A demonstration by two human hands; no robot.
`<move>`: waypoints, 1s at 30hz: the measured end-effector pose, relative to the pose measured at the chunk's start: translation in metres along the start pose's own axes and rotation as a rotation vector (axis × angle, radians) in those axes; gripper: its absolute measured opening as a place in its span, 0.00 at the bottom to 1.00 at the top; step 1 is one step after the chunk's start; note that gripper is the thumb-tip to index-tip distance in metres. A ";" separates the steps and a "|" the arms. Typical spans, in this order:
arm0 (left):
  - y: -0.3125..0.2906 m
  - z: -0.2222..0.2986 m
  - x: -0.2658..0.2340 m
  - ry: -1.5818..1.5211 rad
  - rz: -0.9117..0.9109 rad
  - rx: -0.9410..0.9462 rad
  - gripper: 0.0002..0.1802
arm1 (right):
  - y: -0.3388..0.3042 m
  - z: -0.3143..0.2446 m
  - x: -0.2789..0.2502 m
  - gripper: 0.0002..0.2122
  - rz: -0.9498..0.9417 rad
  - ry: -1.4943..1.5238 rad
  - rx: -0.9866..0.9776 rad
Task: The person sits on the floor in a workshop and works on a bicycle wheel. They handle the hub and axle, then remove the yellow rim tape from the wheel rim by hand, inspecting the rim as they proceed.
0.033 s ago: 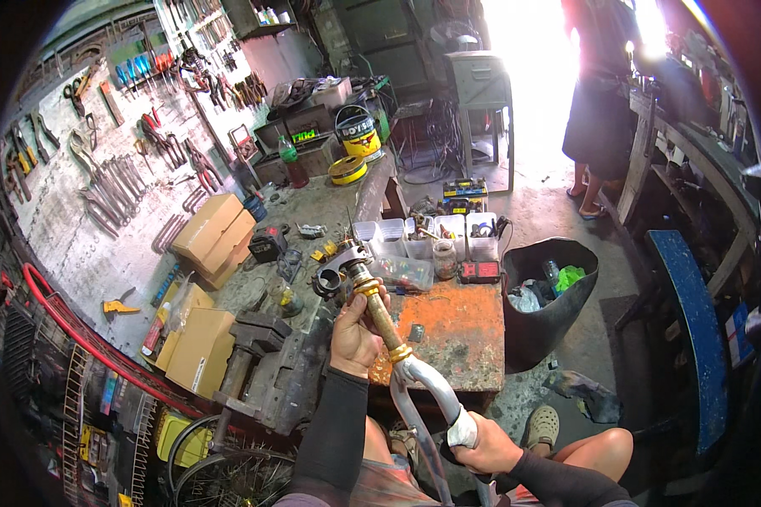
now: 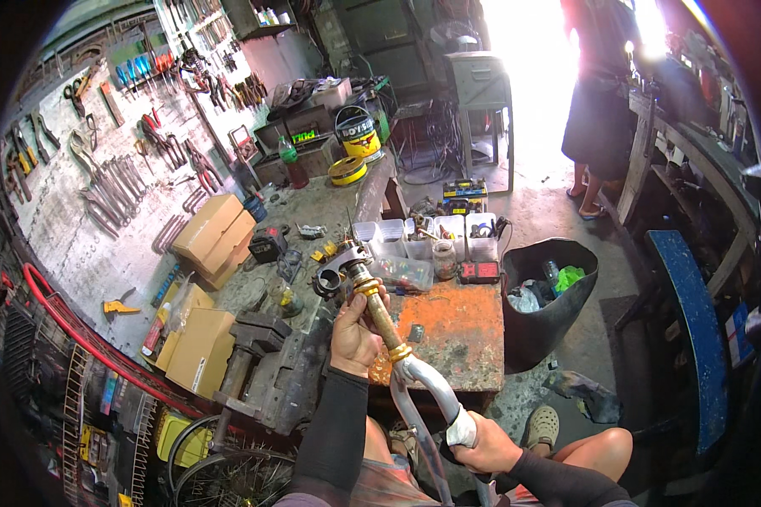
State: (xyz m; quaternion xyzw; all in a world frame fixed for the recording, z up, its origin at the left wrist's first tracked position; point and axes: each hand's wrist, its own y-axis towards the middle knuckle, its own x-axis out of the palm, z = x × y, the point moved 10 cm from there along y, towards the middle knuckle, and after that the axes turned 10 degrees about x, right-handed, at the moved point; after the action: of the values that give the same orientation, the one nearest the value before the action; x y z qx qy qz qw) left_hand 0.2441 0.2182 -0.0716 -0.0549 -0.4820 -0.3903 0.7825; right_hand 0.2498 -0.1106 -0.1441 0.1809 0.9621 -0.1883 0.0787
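Head view: your right hand (image 2: 489,446) is closed around a bunched white cloth (image 2: 462,429) on one leg of the silver metal bicycle fork (image 2: 431,383), which slants up before your lap; that cloth could slip and loosen your hold. Your left hand (image 2: 355,340) grips the worn, gold-ringed tube (image 2: 385,325); should it relax, the grey ring-shaped metal clamp (image 2: 331,272) could knock the clear plastic parts trays (image 2: 483,248) beyond.

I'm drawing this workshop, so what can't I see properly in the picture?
- Head view: lower ends of the metal fork, cut off by the bottom edge.
- Head view: part of the white material, covered by the right hand.
- Head view: outside the bright doorway, lost in glare.
- Head view: the other person's head, cut off by the top edge.
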 end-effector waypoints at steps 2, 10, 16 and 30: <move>0.009 0.002 0.011 0.025 -0.006 0.034 0.26 | 0.000 -0.008 -0.005 0.24 0.020 -0.030 0.014; 0.001 0.027 0.033 0.112 -0.018 0.201 0.27 | -0.011 -0.025 -0.006 0.30 0.044 -0.154 0.020; 0.000 0.017 0.026 -0.005 0.000 0.160 0.28 | -0.008 -0.018 -0.008 0.29 0.045 -0.118 0.024; 0.009 0.062 0.118 0.119 -0.257 0.211 0.24 | -0.011 -0.043 -0.023 0.26 0.043 -0.088 -0.146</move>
State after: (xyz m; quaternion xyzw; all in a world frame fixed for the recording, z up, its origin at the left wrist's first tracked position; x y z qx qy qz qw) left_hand 0.2334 0.1875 0.0575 0.1128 -0.4761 -0.4369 0.7548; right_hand 0.2632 -0.1100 -0.0959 0.1869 0.9648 -0.1236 0.1379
